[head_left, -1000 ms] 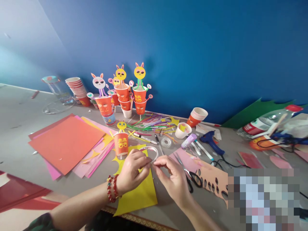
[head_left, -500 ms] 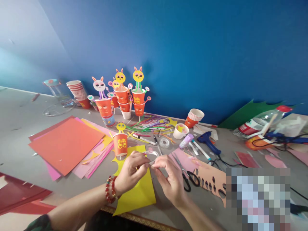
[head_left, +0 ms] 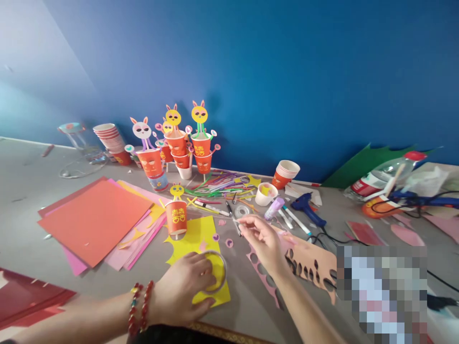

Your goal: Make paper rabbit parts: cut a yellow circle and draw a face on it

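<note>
My left hand (head_left: 182, 292) rests low on the table with its fingers closed on a clear tape roll (head_left: 216, 271), which lies on a yellow paper sheet (head_left: 193, 234). My right hand (head_left: 263, 240) is raised to the right of it, thumb and forefinger pinched together near a pen; what they hold is too small to make out. An orange paper cup with a yellow bunny topper (head_left: 176, 216) stands just behind the yellow sheet. A salmon paper strip with cut-out holes (head_left: 313, 263) lies under my right forearm.
A stack of orange and pink paper (head_left: 95, 217) lies left. Bunny-topped cups (head_left: 179, 145) stand at the blue wall, with coloured straws (head_left: 218, 184), a second tape roll (head_left: 242, 210), a blue glue gun (head_left: 304, 204), a cup stack (head_left: 285, 173) and a bottle (head_left: 383, 177).
The hands have parted. My left hand brought the tape roll down and toward me onto the yellow sheet. My right hand moved away to the right and farther out, still pinched.
</note>
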Motion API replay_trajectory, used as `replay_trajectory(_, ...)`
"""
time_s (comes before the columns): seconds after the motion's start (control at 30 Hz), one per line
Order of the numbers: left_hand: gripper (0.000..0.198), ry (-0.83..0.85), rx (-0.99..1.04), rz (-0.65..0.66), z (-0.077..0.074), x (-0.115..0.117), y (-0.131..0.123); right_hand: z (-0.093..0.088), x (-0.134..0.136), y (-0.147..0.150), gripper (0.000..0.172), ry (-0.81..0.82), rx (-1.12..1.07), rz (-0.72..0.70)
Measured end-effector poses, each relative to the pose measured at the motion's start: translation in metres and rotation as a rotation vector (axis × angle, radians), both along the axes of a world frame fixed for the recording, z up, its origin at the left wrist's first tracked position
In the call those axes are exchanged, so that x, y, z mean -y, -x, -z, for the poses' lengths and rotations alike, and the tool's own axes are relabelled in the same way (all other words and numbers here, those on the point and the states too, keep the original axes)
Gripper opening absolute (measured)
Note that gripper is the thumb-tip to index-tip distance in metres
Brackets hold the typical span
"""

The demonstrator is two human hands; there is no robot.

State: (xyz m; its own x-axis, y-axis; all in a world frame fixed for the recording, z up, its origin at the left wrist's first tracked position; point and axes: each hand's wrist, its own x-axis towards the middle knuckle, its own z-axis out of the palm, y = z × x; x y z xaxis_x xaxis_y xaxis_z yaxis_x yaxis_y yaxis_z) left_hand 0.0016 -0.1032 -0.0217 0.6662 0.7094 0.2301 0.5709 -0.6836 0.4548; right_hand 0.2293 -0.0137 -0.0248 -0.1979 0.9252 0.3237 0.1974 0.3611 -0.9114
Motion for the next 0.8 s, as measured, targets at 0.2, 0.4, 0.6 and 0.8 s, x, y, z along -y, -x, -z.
replay_trajectory(0.2,0.015,0.023,-0.156,-0.105,-0.003,-0.057,-0.026,0.008,-0.003,-0.002,0.023,0.029,0.028,0.054)
replay_trajectory(0.4,0.011,0.083,-0.17,-0.097,0.013,-0.094,-0.048,0.006,-0.006,-0.006,0.022,-0.015,-0.001,0.136)
replay_trajectory(0.6,0.014,0.221,-0.045,-0.097,0.018,-0.1,-0.043,0.002,-0.005,-0.007,0.019,-0.012,-0.044,0.142)
replay_trajectory(0.8,0.008,0.379,0.309,-0.118,0.014,-0.096,-0.03,0.002,-0.003,-0.004,0.025,0.131,-0.14,0.08)
